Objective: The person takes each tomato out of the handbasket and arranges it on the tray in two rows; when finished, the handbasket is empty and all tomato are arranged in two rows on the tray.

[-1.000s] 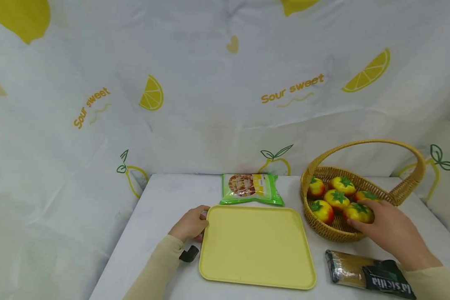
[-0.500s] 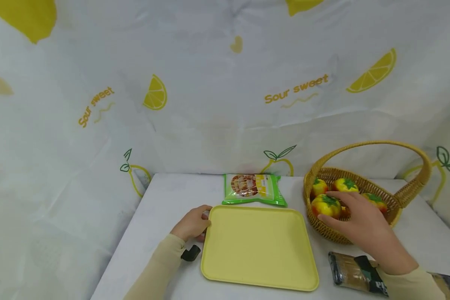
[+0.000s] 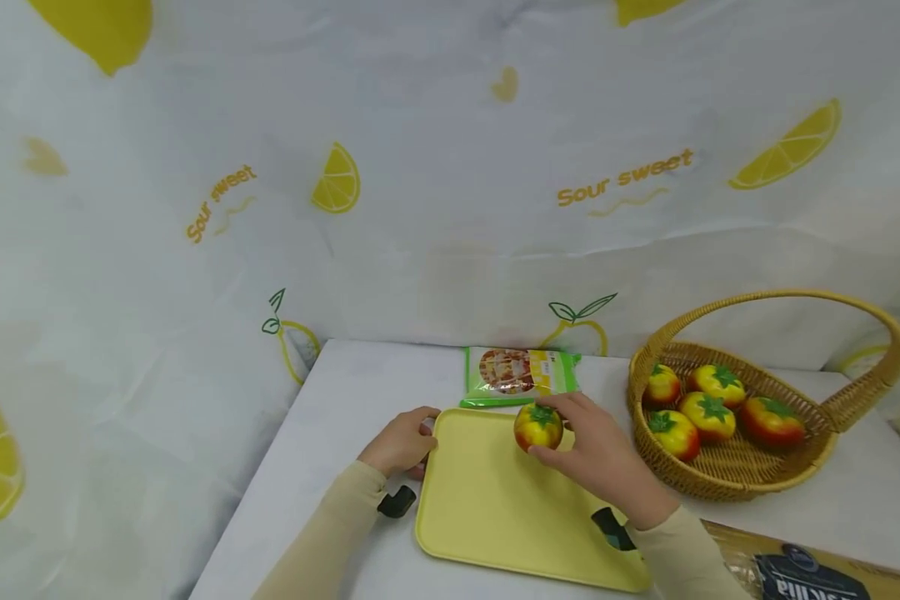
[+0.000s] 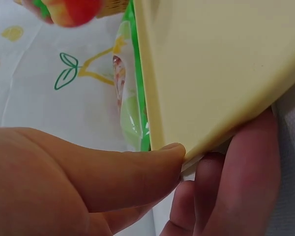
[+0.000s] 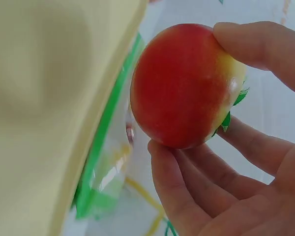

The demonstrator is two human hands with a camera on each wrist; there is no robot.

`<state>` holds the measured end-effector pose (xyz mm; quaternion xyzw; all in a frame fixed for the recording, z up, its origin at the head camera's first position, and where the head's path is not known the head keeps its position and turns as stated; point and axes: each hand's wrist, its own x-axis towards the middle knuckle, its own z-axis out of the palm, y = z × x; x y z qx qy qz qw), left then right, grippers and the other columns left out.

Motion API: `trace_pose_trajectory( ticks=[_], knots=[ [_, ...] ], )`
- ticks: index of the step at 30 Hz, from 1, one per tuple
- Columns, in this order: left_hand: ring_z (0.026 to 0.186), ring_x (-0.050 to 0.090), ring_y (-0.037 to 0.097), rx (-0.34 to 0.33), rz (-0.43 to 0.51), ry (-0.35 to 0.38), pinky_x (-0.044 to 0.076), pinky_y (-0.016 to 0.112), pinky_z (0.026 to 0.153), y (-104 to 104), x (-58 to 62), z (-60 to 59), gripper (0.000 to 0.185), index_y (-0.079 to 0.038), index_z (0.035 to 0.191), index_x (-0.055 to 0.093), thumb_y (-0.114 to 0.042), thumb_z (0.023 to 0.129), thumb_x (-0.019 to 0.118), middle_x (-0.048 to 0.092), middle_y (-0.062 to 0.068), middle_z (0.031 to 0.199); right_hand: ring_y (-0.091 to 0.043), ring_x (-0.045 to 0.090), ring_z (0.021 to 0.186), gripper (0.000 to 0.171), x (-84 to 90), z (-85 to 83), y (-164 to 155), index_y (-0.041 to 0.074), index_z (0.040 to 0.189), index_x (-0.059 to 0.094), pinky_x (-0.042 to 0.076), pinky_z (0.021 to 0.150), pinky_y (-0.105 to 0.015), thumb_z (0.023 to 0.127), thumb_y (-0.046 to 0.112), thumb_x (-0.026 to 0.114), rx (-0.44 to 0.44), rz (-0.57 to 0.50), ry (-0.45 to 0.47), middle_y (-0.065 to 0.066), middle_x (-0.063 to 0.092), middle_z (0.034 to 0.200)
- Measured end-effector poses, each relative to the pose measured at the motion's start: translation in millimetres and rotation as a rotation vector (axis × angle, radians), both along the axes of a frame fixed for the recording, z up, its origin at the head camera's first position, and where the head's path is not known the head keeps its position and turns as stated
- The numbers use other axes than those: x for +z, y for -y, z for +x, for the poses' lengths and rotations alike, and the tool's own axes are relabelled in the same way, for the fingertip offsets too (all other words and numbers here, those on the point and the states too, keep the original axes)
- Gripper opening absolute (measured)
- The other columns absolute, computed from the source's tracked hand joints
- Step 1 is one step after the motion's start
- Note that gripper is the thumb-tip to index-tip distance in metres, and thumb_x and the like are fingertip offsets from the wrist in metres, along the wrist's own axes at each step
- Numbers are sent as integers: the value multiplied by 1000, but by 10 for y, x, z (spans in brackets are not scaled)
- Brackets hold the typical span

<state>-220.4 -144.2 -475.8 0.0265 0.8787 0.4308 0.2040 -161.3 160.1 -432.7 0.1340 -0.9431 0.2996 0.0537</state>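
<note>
My right hand point(image 3: 596, 454) holds a red-and-yellow tomato point(image 3: 537, 427) with a green leafy top, over the far part of the yellow tray point(image 3: 510, 517). In the right wrist view the thumb and fingers point(image 5: 174, 182) grip the tomato point(image 5: 179, 88) from opposite sides, and the tray's rim is close beside it. My left hand point(image 3: 403, 443) grips the tray at its far left corner. The left wrist view has the thumb point(image 4: 137, 174) on the rim and the other fingers beneath the tray point(image 4: 211, 73).
A wicker basket point(image 3: 727, 487) with a tall handle stands at the right, with several more tomatoes inside. Behind the tray lies a green-edged food packet point(image 3: 521, 375). A pasta packet point(image 3: 802, 571) lies at front right, partly behind the right sleeve. A lemon-print cloth point(image 3: 450, 275) hangs behind the table.
My right hand has lifted a tomato out of the basket and carried it left over the tray. My left hand keeps its grip on the tray. The head view has turned slightly left.
</note>
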Motion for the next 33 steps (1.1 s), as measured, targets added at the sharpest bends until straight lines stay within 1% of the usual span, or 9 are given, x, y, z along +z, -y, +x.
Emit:
trace_pose_trajectory(
  ticks=[4,7,12,15,18,24,29,33],
  knots=[
    [84,69,20,1,5,-1,63,30,58,-36,-7,-2,51,-12,154,57,-6,103,64,62,13,117,-25,68,117,63,-141,-95,302,11,142,67,62,97,-46,87,29,92,42,-34,44,-7,64,139],
    [84,68,20,-5,6,2,64,30,58,-82,0,-6,51,-12,153,58,-6,103,64,62,13,117,-26,67,122,63,-212,-138,455,12,141,68,61,103,-48,85,27,94,51,-62,62,-5,64,139],
    [84,68,21,-7,-14,-3,64,31,59,-103,27,-19,50,-12,153,58,-7,104,66,63,14,119,-26,66,124,64,-301,-208,641,15,142,68,59,108,-51,85,26,95,40,-121,102,-3,64,139],
    [85,68,22,2,-29,-2,64,31,59,-79,37,-12,49,-12,152,58,-7,104,66,64,15,120,-25,65,123,63,-345,-233,738,16,142,68,58,110,-51,85,26,95,46,-149,124,-3,65,138],
    [87,68,22,10,-38,2,65,31,59,-42,38,-5,49,-13,152,58,-7,104,66,65,16,122,-26,65,123,63,-381,-243,826,17,141,69,57,111,-52,85,25,95,54,-164,126,-3,65,137],
    [87,68,23,4,-34,-2,65,32,60,-43,32,-18,48,-12,152,58,-7,104,67,65,15,120,-27,65,125,63,-421,-238,889,16,140,69,57,113,-53,84,22,95,61,-161,113,-3,64,138],
    [86,68,23,2,-40,4,65,32,61,-48,16,-20,49,-12,151,58,-7,104,68,65,15,119,-26,66,125,63,-458,-241,904,16,142,68,56,113,-53,85,23,95,73,-135,105,-3,64,139],
    [86,67,23,5,-47,3,64,31,60,-46,7,-27,49,-13,151,59,-6,104,68,65,15,119,-26,65,124,63,-472,-251,927,16,143,67,57,113,-53,86,22,94,80,-136,103,-4,63,139]
  ],
)
